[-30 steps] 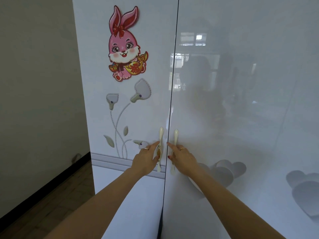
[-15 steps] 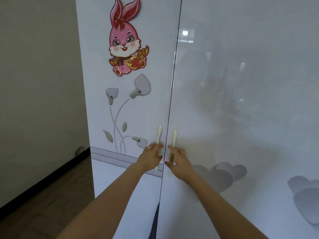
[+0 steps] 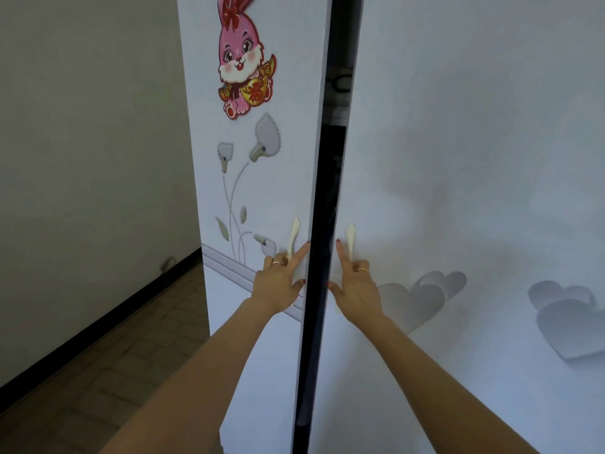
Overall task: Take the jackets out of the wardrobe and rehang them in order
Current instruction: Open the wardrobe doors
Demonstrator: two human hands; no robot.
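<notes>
Here, left hand (image 3: 278, 285) and right hand (image 3: 355, 286) hooked on cream door handles (image 3: 293, 235), forefingers straight.

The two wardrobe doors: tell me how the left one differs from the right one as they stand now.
The left door carries a pink rabbit sticker and grey flower motifs; the right door carries grey hearts. The left door shows narrower in this view than the right door. Shared: both are glossy white, ajar with a dark gap between them, and each has a cream handle gripped by a hand, left hand and right hand.
</notes>
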